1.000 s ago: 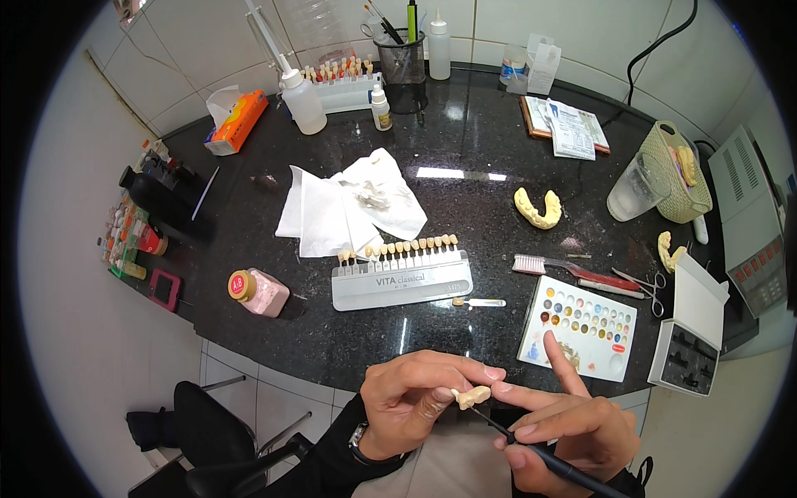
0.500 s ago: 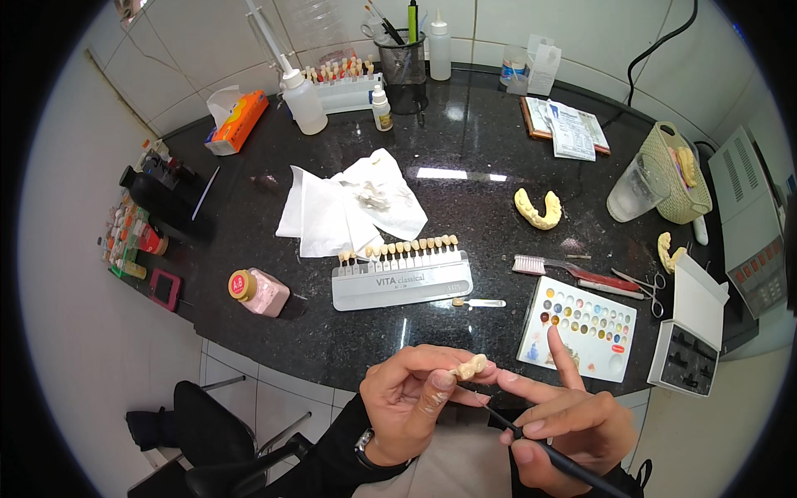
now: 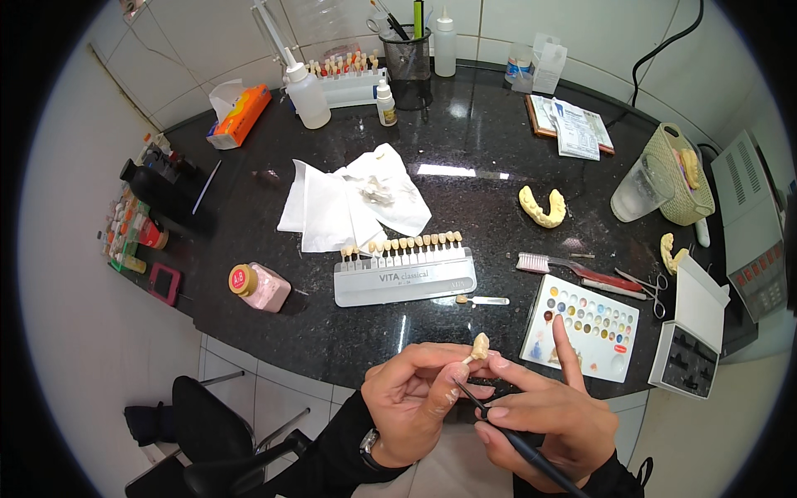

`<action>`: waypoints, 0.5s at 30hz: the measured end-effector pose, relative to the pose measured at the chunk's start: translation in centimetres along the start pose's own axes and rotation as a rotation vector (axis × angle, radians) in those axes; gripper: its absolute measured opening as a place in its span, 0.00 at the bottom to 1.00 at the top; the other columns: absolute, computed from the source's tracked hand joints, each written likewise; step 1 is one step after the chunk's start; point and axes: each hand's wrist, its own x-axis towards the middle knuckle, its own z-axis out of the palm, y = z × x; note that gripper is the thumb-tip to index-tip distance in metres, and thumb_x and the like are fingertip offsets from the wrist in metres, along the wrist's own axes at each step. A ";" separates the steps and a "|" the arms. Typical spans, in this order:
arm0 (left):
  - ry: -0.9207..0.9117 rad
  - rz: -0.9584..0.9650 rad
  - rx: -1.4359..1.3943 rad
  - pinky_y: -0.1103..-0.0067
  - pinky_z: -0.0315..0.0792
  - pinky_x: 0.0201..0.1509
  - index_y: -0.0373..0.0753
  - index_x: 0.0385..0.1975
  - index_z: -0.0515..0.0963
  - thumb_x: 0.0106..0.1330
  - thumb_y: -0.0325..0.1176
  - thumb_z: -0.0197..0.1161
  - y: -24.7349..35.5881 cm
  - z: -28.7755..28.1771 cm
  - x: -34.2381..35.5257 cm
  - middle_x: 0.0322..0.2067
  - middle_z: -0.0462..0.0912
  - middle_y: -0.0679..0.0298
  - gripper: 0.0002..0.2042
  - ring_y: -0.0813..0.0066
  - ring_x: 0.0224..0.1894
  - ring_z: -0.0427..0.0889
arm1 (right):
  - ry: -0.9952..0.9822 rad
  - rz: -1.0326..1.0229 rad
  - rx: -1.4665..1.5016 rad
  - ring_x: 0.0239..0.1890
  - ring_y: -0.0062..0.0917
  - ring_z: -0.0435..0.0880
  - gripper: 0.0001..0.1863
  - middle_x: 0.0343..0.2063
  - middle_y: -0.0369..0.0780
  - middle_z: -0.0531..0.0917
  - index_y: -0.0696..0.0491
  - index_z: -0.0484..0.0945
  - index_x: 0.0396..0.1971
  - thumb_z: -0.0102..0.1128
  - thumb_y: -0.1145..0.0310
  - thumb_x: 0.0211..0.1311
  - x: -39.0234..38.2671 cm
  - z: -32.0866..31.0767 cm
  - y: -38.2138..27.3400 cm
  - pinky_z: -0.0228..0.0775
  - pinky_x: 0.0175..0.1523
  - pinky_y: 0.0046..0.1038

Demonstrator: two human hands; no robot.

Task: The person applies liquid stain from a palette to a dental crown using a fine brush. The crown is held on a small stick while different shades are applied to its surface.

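Observation:
My left hand [image 3: 417,404] pinches a small cream dental crown piece [image 3: 480,346] between thumb and fingers, on what looks like a short peg. White residue marks the left thumb. In my right hand [image 3: 558,422] is a slim black brush [image 3: 525,448], its fine tip beside the left thumb, just below the crown piece. The right index finger stretches out toward the white paint palette [image 3: 569,353] with rows of coloured wells. Beyond my hands stands a grey tooth shade guide [image 3: 404,282], with a single shade tab [image 3: 490,300] lying in front.
Crumpled white tissues [image 3: 320,207] lie behind the shade guide. To the left is a pink powder bottle [image 3: 270,290]. At right are a yellow dental arch model [image 3: 544,217], a red toothbrush [image 3: 589,272], scissor-like forceps [image 3: 656,290], a clear cup [image 3: 638,195] and an open box [image 3: 689,319].
The crown piece has turned from lying sideways to pointing upward. My right hand has moved left, bringing the brush tip up to the left thumb.

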 end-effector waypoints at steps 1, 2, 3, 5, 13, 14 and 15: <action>-0.002 0.008 -0.003 0.74 0.78 0.38 0.23 0.36 0.68 0.61 0.25 0.50 -0.1 0.0 0.0 0.35 0.75 0.46 0.09 0.62 0.39 0.78 | 0.085 -0.038 0.028 0.40 0.40 0.78 0.11 0.18 0.38 0.80 0.53 0.69 0.26 0.62 0.78 0.43 0.0 0.1 0.0 0.35 0.60 0.55; 0.001 0.000 -0.021 0.74 0.78 0.38 0.23 0.36 0.69 0.61 0.25 0.50 0.0 0.0 0.1 0.35 0.75 0.46 0.09 0.62 0.39 0.78 | 0.168 -0.078 0.057 0.39 0.40 0.79 0.09 0.19 0.38 0.80 0.55 0.70 0.25 0.62 0.78 0.43 -0.1 0.3 -0.1 0.39 0.59 0.55; 0.004 -0.009 -0.038 0.74 0.78 0.38 0.23 0.36 0.69 0.61 0.25 0.50 0.2 0.1 0.1 0.35 0.75 0.46 0.09 0.62 0.39 0.78 | 0.252 -0.117 0.087 0.38 0.40 0.80 0.07 0.20 0.38 0.80 0.56 0.72 0.23 0.62 0.78 0.43 -0.1 0.4 -0.1 0.43 0.58 0.54; 0.013 -0.013 -0.049 0.74 0.79 0.38 0.23 0.36 0.69 0.61 0.25 0.50 0.2 0.1 0.2 0.36 0.75 0.46 0.09 0.62 0.39 0.78 | 0.267 -0.107 0.090 0.38 0.40 0.80 0.07 0.20 0.39 0.80 0.57 0.72 0.22 0.63 0.78 0.42 -0.1 0.6 -0.1 0.44 0.58 0.54; 0.019 0.033 0.023 0.75 0.79 0.36 0.23 0.36 0.69 0.61 0.25 0.50 0.0 0.1 0.3 0.35 0.75 0.46 0.09 0.62 0.39 0.78 | 0.277 -0.093 0.068 0.37 0.38 0.80 0.06 0.20 0.39 0.81 0.57 0.73 0.22 0.62 0.77 0.43 0.3 0.4 -0.1 0.46 0.58 0.54; 0.014 0.036 0.022 0.75 0.79 0.36 0.22 0.36 0.69 0.61 0.25 0.50 0.0 0.1 0.3 0.35 0.75 0.46 0.09 0.62 0.39 0.78 | 0.276 -0.097 0.062 0.37 0.38 0.80 0.06 0.19 0.39 0.80 0.57 0.73 0.22 0.62 0.77 0.44 0.3 0.5 -0.1 0.45 0.58 0.54; 0.009 0.038 0.020 0.75 0.79 0.36 0.22 0.36 0.68 0.61 0.24 0.50 0.0 0.0 0.3 0.36 0.75 0.46 0.09 0.62 0.39 0.78 | 0.275 -0.101 0.056 0.37 0.38 0.80 0.06 0.19 0.39 0.80 0.58 0.73 0.23 0.62 0.77 0.44 0.3 0.5 0.0 0.45 0.58 0.54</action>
